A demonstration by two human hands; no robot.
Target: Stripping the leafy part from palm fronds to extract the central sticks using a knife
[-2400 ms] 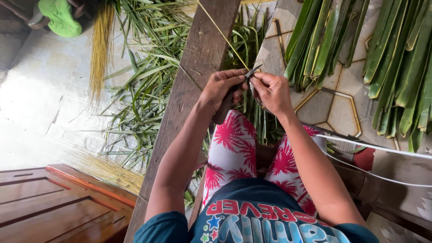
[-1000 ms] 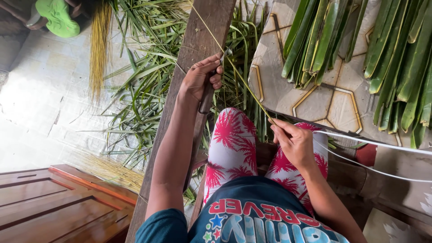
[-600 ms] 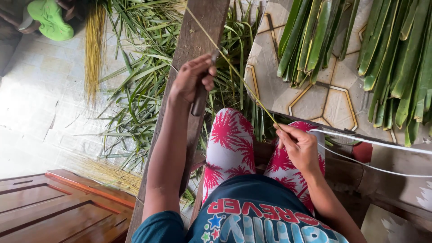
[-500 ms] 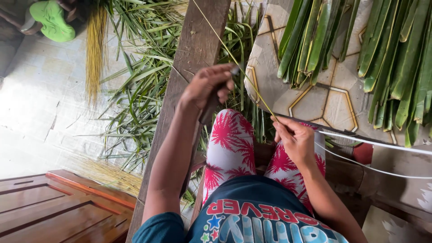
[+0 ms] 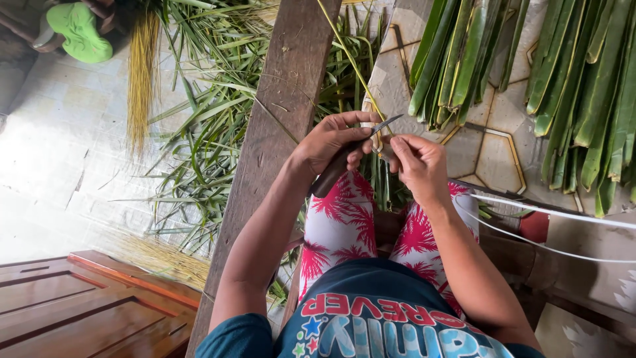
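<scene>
Left hand (image 5: 331, 142) grips a brown-handled, thin-bladed knife (image 5: 351, 156); right hand (image 5: 417, 166) pinches the near end of a thin yellow-green leaf midrib (image 5: 351, 63); both equally near; its long axis runs toward eleven o'clock over the weathered wooden plank (image 5: 285, 113); green leaf strips (image 5: 464, 53) lie at one o'clock.

A single camera sits on the person's head and looks steeply down along the body, so the dark printed shirt (image 5: 391, 325) fills the 6 o'clock edge. It is close: both forearms run up from there, and the left hand (image 5: 329, 139) and right hand (image 5: 419, 162) meet just above centre. The worn brown wooden plank (image 5: 278, 126) runs from 7 towards 12 o'clock. Pale tiled floor (image 5: 59, 159) lies at 9 o'clock, long green leaf strips (image 5: 583, 86) at 2 o'clock.
</scene>
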